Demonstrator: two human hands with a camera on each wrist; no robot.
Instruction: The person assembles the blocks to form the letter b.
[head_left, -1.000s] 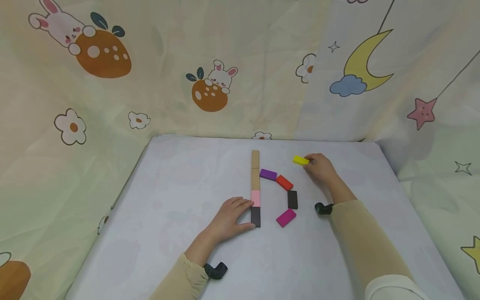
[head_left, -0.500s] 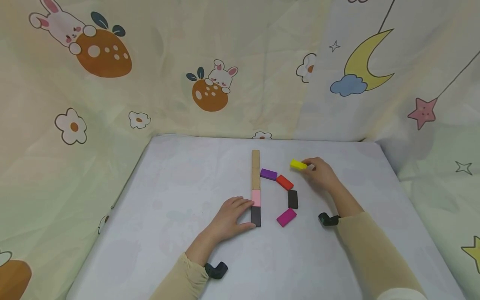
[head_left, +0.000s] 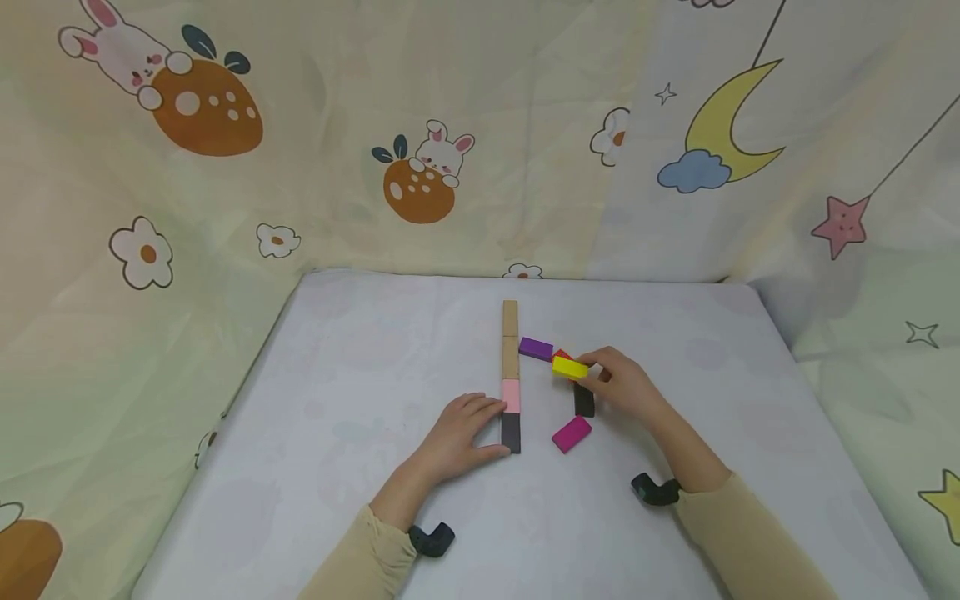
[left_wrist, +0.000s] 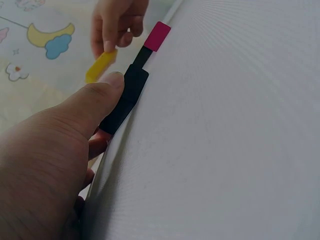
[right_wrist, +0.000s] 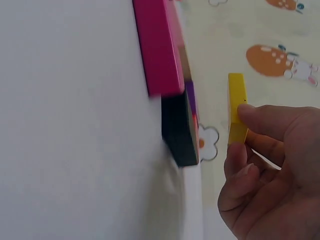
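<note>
My right hand (head_left: 624, 385) pinches a yellow block (head_left: 569, 367) by one end between thumb and fingers. In the head view this block overlaps the red block (head_left: 562, 354) and the top of a black block (head_left: 584, 402); the right wrist view shows it raised above the table. My left hand (head_left: 463, 437) lies beside a straight column of blocks, fingertips at the pink block (head_left: 511, 395) and thumb at the dark block (head_left: 511, 433) at its near end. Two wooden-coloured blocks (head_left: 510, 340) form the far part. A purple block (head_left: 536, 348) and a magenta block (head_left: 572, 434) belong to a curve right of the column.
The blocks lie on a white tabletop (head_left: 360, 358). Behind and at the sides hangs a cloth (head_left: 315, 108) printed with rabbits, flowers and a moon. A black wrist device (head_left: 432, 541) sits at the left cuff, another black device (head_left: 655, 490) at the right.
My right hand has carried the yellow block toward me and to the left, from beyond the curve to over the red block. The left hand has stayed in place.
</note>
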